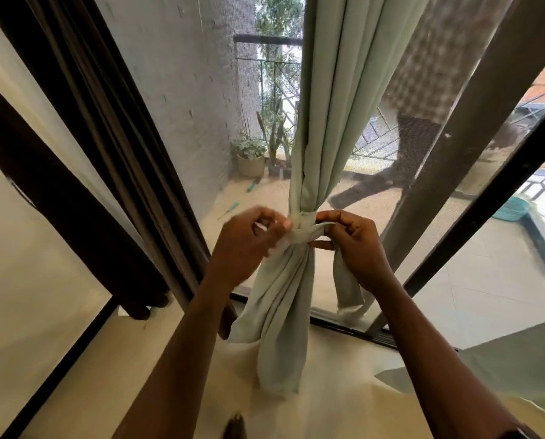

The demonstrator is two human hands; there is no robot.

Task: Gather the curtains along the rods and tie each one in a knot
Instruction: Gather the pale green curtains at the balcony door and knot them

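Both hands work at mid-height on the pale green curtain [328, 90], gathered w/ a knot [302, 231] in front of the screened window [185, 90]. Left hand [249, 239] pinches fabric beside the knot; right hand [356, 245] clamps the wrapped end. Loose tails hang below. Dark brown curtain [106, 137] hangs at left.

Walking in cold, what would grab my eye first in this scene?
Dead centre, two bare hands work a knot in a pale green curtain: the left hand pinches one side, the right hand the other. To the left hangs a dark brown curtain, and beyond the screen, potted plants stand on a balcony.
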